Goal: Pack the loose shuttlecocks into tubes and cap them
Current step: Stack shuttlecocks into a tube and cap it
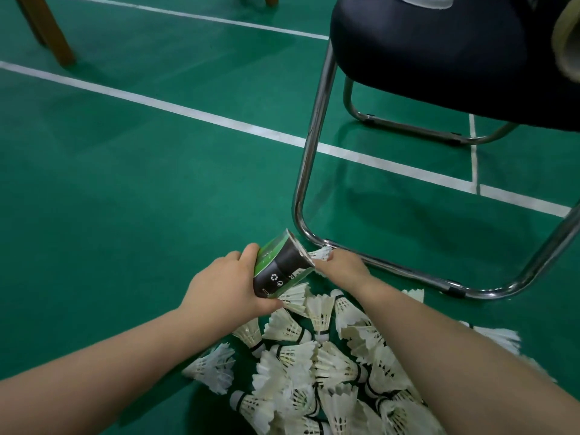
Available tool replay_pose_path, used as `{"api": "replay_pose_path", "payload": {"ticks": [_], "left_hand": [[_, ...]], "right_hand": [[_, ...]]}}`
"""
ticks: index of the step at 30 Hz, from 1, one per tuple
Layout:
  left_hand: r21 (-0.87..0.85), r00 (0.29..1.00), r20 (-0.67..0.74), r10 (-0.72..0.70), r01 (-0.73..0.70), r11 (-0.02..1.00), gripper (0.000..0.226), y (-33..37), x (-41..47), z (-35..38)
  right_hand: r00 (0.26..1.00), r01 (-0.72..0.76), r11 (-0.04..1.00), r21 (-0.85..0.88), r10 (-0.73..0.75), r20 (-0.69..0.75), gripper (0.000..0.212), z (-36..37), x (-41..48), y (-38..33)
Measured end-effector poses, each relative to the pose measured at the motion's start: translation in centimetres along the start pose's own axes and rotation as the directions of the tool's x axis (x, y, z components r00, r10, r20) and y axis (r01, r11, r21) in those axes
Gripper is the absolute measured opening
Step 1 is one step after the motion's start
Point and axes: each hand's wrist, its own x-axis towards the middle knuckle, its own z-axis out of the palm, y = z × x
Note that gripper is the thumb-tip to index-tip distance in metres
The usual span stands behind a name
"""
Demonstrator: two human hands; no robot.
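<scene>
My left hand (229,285) grips a black and green shuttlecock tube (279,266), held tilted above the floor with its open mouth facing right. My right hand (342,266) holds a white feather shuttlecock (320,254) right at the tube's mouth. Its feathers show between my fingers and the rim; its cork end is hidden. A pile of several loose white shuttlecocks (326,368) lies on the green floor below both forearms. No cap is in view.
A dark chair (439,48) with a chrome tube frame (309,171) stands just right of and behind my hands; its floor rail runs behind my right hand. Wooden furniture legs (53,32) stand far left. White court lines (188,109) cross the green floor.
</scene>
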Motion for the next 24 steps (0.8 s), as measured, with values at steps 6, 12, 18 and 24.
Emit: {"api": "replay_pose_path", "payload": {"ticks": [6, 12, 18, 24], "left_hand": [[0.005, 1.0, 0.003, -0.024, 0.024, 1.0, 0.077, -0.5, 0.0, -0.1], [-0.009, 0.999, -0.02, -0.036, 0.036, 0.999, 0.074, -0.8, 0.0, -0.3], [0.002, 0.999, -0.031, 0.012, -0.012, 1.0, 0.079, 0.0, -0.3, -0.3], [-0.031, 0.996, -0.069, 0.062, -0.064, 0.997, 0.078, 1.2, -0.7, -0.8]], "right_hand": [[0.983, -0.008, 0.99, 0.144, 0.034, -0.179, 0.033, 1.5, 0.5, -0.2], [0.843, 0.289, 0.797, 0.531, 0.052, -0.536, 0.033, -2.2, -2.1, -2.2], [0.844, 0.51, 0.764, 0.394, -0.359, -0.397, 0.037, -7.2, -8.1, -3.2], [0.875, 0.354, 0.825, 0.441, -0.459, 0.154, 0.041, -7.9, -11.2, -3.5]]}}
